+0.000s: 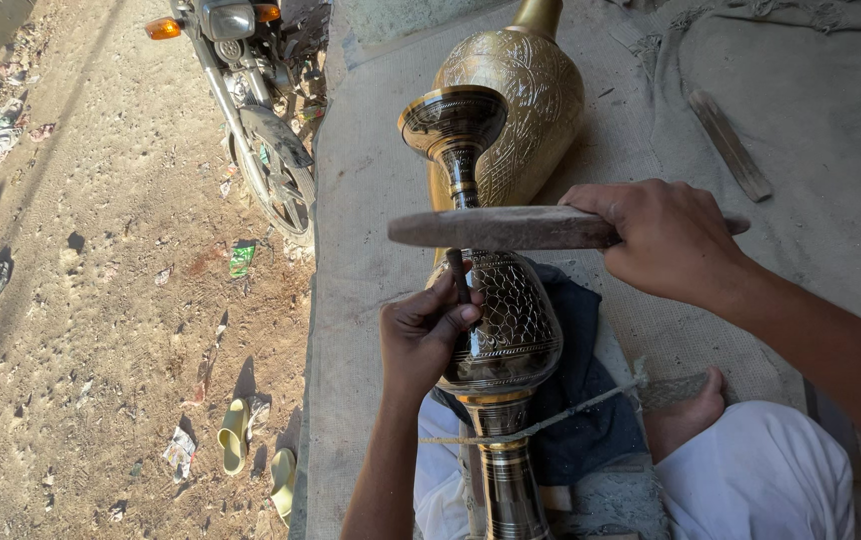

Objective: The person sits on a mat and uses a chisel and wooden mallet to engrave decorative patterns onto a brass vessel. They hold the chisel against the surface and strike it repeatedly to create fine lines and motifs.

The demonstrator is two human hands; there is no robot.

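Observation:
A dark engraved brass vase [504, 330] lies across my lap on a dark blue cloth [581, 400], tied down by a thin cord [561, 418]. Its flared mouth [453, 118] points away from me. My left hand [421, 335] pinches a small metal chisel [458, 272] upright against the vase's belly. My right hand [666, 238] grips a wooden mallet stick [501, 228], held level just above the chisel's top.
A larger golden engraved vase [526, 95] lies beyond on the burlap-covered platform [371, 200]. A wooden stick [731, 145] rests on cloth at the right. A parked motorcycle [256, 100] and yellow-green sandals [251, 450] are on the littered dirt ground to the left. My bare foot [686, 415] shows at the right.

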